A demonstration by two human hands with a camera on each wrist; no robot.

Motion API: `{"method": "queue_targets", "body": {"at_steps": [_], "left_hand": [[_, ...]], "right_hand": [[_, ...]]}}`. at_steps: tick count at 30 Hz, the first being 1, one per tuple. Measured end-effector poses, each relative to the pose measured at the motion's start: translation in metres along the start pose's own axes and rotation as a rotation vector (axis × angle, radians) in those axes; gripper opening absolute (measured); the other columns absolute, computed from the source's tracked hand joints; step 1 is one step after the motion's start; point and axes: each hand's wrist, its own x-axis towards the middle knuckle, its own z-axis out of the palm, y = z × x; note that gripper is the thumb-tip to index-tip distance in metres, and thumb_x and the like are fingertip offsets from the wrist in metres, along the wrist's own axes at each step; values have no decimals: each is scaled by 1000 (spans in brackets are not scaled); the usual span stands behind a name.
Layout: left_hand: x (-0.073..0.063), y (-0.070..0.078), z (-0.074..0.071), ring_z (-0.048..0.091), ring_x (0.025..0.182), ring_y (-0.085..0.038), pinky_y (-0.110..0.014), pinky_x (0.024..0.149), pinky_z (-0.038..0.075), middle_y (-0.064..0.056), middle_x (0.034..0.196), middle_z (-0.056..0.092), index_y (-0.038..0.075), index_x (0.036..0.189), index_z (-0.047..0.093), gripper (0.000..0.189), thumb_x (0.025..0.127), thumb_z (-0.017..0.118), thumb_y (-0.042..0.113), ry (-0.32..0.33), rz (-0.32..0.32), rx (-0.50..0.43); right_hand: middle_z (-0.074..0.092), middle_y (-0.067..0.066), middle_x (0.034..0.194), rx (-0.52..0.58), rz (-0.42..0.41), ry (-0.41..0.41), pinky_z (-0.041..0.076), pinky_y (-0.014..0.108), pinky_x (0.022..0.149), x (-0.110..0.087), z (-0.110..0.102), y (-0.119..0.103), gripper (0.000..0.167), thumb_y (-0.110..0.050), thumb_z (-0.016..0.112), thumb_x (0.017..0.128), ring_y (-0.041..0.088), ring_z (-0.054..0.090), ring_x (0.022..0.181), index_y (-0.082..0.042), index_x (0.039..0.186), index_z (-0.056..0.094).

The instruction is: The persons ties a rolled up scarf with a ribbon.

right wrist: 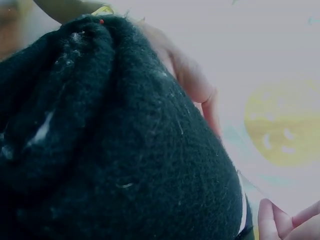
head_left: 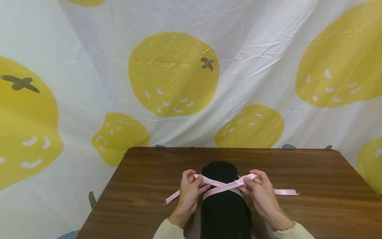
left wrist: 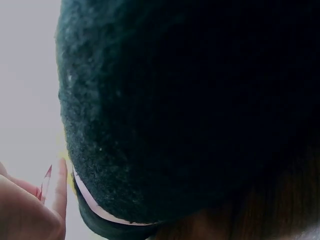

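A black rolled fabric bundle [head_left: 225,215] lies lengthwise on the table, with a pink ribbon [head_left: 219,189] round its upper part. The ribbon's two strands cross on top of the roll. My left hand [head_left: 188,192] pinches one strand between thumb and fingers at the roll's left. On the opposite side, my right hand [head_left: 263,194] pinches the other strand. Loose ribbon tails stick out beyond both hands. Dark fuzzy fabric [left wrist: 125,125] fills most of the left wrist view, edged by the ribbon band [left wrist: 95,206]. In the right wrist view, the folded fabric [right wrist: 150,125] hides much of the hands' work.
The brown wood-grain table [head_left: 155,166] extends to both sides of the roll. Behind its far edge hangs a white cloth backdrop [head_left: 253,73] printed with yellow fruit.
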Motion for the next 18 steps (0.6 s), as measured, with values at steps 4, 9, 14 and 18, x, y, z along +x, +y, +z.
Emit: {"method": "queue_targets", "body": {"at_steps": [4,9,14,18], "left_hand": [[1,0,0,66,72,-14,-31,66,59,-7,89,62,4,114,37,29,95,58,-4,6,4,-4],[1,0,1,66,69,-14,-26,61,57,-8,87,69,3,111,39,37,89,68,-2,25,19,47],[2,-1,1,64,64,-12,-24,59,55,-8,83,72,7,95,42,34,86,73,-1,39,34,98],[3,0,2,59,62,-10,-22,55,50,-5,79,71,7,88,45,32,84,76,2,43,61,159]], "right_hand": [[69,-5,88,-47,-1,3,57,23,75,0,2,1,37,7,52,97,9,69,86,-4,126,31],[74,-7,86,-127,18,-18,51,18,68,2,6,1,49,2,57,96,5,66,79,-3,133,25],[75,-4,88,-160,54,-2,45,15,61,3,12,1,40,-1,60,96,2,58,66,-8,120,30],[76,-2,92,-179,48,-10,43,14,57,4,14,0,32,-2,61,96,2,59,69,-6,113,35]]}}
